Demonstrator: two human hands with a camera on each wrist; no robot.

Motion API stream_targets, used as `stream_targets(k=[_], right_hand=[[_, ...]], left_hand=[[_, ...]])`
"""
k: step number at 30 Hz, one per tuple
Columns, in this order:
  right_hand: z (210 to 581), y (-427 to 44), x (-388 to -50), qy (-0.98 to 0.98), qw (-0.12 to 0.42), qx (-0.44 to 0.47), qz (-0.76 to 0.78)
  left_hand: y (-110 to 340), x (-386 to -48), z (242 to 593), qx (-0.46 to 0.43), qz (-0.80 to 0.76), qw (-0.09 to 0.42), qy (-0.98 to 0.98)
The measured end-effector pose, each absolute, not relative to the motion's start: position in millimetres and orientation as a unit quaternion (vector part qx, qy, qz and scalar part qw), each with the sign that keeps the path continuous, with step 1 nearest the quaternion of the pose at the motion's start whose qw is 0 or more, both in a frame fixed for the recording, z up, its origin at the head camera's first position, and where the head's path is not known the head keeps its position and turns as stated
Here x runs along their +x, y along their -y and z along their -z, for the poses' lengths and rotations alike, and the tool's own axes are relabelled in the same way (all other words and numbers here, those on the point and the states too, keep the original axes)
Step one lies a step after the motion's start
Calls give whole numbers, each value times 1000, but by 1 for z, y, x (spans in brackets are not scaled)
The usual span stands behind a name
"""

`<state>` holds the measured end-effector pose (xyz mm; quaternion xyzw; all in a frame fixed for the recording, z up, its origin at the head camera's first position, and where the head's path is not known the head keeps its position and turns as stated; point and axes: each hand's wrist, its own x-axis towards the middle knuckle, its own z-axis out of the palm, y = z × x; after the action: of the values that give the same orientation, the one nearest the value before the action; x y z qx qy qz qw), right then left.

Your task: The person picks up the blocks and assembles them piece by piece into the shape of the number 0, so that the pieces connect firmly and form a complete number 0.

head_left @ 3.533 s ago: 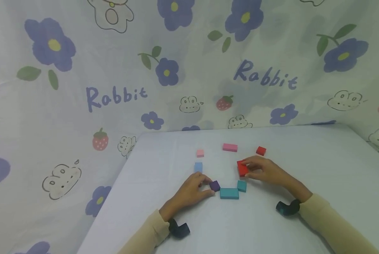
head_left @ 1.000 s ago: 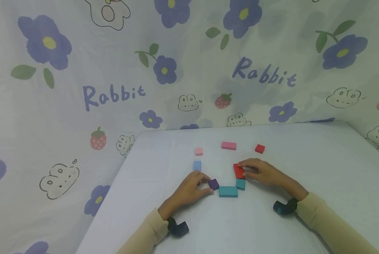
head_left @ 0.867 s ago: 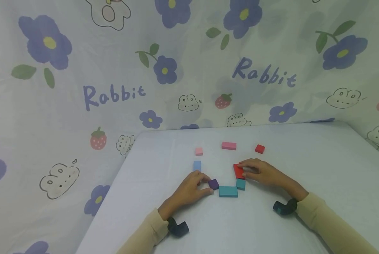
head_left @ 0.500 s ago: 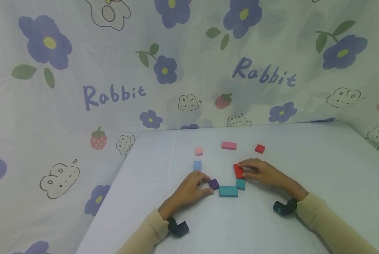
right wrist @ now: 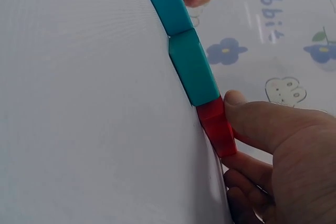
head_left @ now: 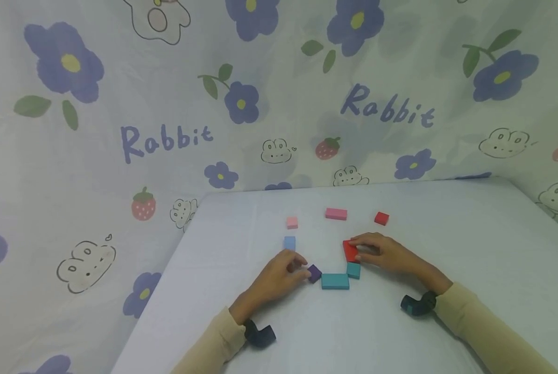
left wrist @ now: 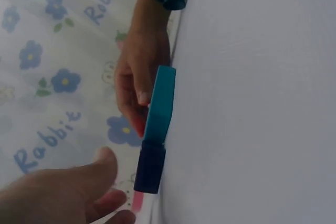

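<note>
In the head view my left hand [head_left: 276, 277] is beside the small purple block [head_left: 314, 274], thumb nearest to it. The left wrist view shows a gap between that hand [left wrist: 68, 190] and the dark block [left wrist: 150, 167], its fingers apart. The purple block's corner meets a long teal block [head_left: 335, 281], and a small teal block [head_left: 353, 270] adjoins the other end. My right hand [head_left: 393, 255] holds the red block [head_left: 350, 251] between thumb and fingers. In the right wrist view this red block [right wrist: 217, 128] touches a teal one [right wrist: 194, 67].
Farther back on the white table [head_left: 428, 337] lie a light pink block [head_left: 291, 223], a longer pink block [head_left: 336, 214] and a small red block [head_left: 381, 218]. A light blue block [head_left: 289, 242] is just behind my left hand. Patterned cloth [head_left: 166, 83] hangs behind the table.
My left hand has let go of the purple block and drawn slightly left; the block is turned a little. Earlier, my right hand brought the red block against the small teal one, where it stays.
</note>
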<state>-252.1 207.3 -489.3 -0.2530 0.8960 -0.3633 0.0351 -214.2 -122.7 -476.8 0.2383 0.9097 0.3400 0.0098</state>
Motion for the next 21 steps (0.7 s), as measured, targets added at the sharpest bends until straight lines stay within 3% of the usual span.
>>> stream_targets(k=[9,11,16,21], right_hand=[[490,-207,-253,-895,37,-251,367],[490,-207,-253,-895,36,-253,367],[492,-207,-253,-895,31,-254,365],[495,-208,-253,-896,26,-252,366]], left_hand=[[140,-227,465,198,-360,-58,-910],[139,-226,463,196,-349,-41,-916],[126,-216,462,213,-317,56,-923],[115,-209,468,208,-316,75,-923]])
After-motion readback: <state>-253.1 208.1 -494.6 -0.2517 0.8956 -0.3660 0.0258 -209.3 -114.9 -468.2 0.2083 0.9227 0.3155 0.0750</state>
